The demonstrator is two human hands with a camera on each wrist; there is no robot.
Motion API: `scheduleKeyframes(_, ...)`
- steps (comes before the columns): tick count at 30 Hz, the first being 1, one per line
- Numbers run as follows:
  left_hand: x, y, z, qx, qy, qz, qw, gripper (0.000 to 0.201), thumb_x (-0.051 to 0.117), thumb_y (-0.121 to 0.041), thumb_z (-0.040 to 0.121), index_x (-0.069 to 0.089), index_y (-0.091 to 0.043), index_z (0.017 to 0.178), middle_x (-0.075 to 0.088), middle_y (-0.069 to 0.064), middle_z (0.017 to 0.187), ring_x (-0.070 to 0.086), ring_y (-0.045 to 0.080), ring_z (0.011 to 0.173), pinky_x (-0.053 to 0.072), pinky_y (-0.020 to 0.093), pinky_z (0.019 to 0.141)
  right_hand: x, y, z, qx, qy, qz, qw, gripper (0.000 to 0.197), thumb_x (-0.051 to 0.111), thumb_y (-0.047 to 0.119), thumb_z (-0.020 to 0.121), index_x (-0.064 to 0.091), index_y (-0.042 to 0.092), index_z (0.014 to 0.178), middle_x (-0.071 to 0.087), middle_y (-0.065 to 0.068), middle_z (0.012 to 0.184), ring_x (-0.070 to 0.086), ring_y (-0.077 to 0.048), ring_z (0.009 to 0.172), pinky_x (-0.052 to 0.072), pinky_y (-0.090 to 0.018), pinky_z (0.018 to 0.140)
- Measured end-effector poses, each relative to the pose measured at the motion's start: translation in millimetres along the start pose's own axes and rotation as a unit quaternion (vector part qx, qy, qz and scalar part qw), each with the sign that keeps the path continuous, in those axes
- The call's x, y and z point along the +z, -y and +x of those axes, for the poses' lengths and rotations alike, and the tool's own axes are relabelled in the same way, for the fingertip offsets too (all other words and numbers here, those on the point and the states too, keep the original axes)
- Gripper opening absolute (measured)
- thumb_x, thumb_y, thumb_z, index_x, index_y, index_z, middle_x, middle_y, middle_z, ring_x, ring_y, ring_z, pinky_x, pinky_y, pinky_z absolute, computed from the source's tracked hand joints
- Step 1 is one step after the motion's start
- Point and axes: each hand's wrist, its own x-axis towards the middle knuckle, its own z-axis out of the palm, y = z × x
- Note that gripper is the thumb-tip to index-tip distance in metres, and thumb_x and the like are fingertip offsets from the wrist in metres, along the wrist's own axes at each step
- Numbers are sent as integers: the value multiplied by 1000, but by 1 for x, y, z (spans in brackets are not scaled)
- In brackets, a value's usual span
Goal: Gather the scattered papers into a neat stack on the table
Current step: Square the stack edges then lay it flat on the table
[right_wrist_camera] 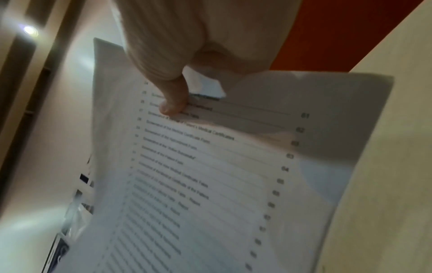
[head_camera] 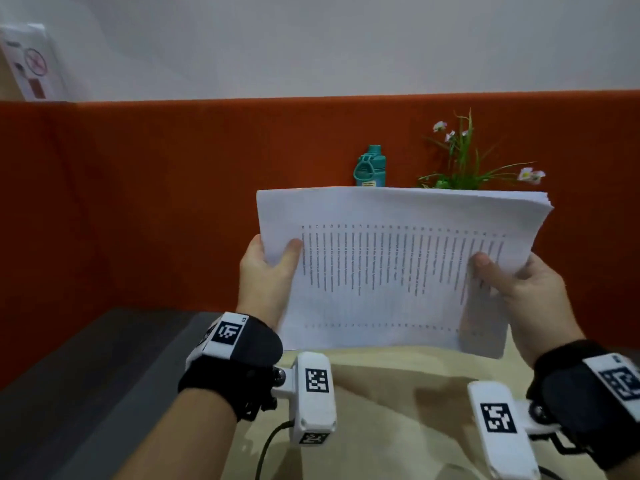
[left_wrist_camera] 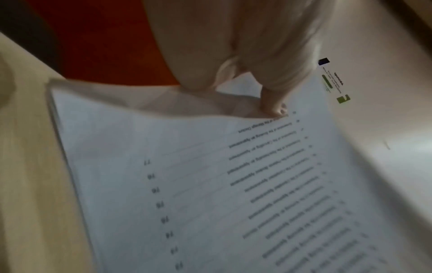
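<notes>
A stack of white printed papers (head_camera: 388, 265) is held upright above the beige table (head_camera: 398, 403), lower edge just over it, sheets fanned slightly at the top right corner. My left hand (head_camera: 273, 265) grips the stack's left edge, thumb on the front sheet. My right hand (head_camera: 512, 278) grips the right edge the same way. In the left wrist view my thumb (left_wrist_camera: 273, 105) presses the printed page (left_wrist_camera: 210, 184). The right wrist view shows my thumb (right_wrist_camera: 173, 103) on the list of lines of the stack (right_wrist_camera: 222, 175). Fingers behind the stack are hidden.
A teal water bottle (head_camera: 370, 166) and a plant with small pink flowers (head_camera: 467, 157) stand behind the papers against an orange partition (head_camera: 156, 202). A grey surface (head_camera: 86, 393) lies left of the table. A poster (head_camera: 33, 64) hangs on the wall at upper left.
</notes>
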Motion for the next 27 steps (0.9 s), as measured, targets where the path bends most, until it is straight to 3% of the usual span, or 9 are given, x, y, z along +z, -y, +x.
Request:
scheduleKeyframes(3, 1, 12, -5, 2, -8, 10, 1000, 6, 60, -23, 92, 57, -28, 93, 71, 4, 100, 70, 22, 92, 58, 40, 79, 4, -13, -9, 3, -12, 2, 1000, 14, 60, 17, 89, 58, 31, 91, 65, 11, 94, 61, -9, 85, 46, -29, 69)
scheduleKeyframes(7, 0, 32, -15, -48, 20, 47, 998, 16, 56, -24, 94, 56, -21, 109, 69, 1, 103, 68, 22, 98, 57, 38, 79, 10, -34, -21, 48, -17, -21, 998, 8, 53, 20, 94, 58, 25, 98, 64, 3, 97, 59, -21, 92, 48, -35, 71)
scheduleKeyframes(12, -2, 21, -4, -14, 2, 28, 1000, 17, 50, -17, 97, 57, -16, 113, 69, -2, 97, 68, 12, 86, 56, 26, 71, 12, -21, -10, 26, -25, -10, 999, 16, 46, 15, 97, 53, 19, 111, 62, 9, 95, 58, -10, 84, 43, -28, 64)
scheduleKeyframes(14, -6, 25, -4, -31, 8, 28, 999, 19, 50, -17, 97, 56, -15, 116, 70, 3, 104, 68, 18, 92, 57, 31, 76, 14, -22, -10, 34, -11, -23, 999, 14, 46, 16, 97, 54, 20, 108, 63, 7, 97, 60, -11, 86, 46, -30, 67)
scheduleKeyframes(18, -13, 42, -10, -72, 39, 101, 992, 27, 51, -13, 96, 54, -19, 122, 66, 4, 118, 63, 24, 109, 52, 43, 92, 15, -38, -18, 95, 8, -77, 992, 24, 45, 18, 97, 54, 21, 119, 63, 2, 112, 58, -23, 104, 47, -46, 89)
scheduleKeyframes(23, -17, 49, -7, -55, 15, 197, 979, 23, 55, -14, 92, 57, -12, 115, 67, 6, 112, 62, 25, 99, 48, 31, 82, 10, -42, -13, 131, 13, -182, 975, 28, 43, 13, 97, 53, 20, 123, 55, 2, 115, 46, -18, 107, 39, -41, 89)
scheduleKeyframes(27, -16, 45, -4, -54, 13, 290, 955, 24, 53, -9, 94, 59, -5, 117, 66, 15, 120, 60, 32, 109, 42, 29, 83, 11, -36, -10, 135, -6, -278, 951, 28, 45, 12, 95, 56, 18, 121, 59, -6, 119, 50, -24, 104, 41, -39, 85)
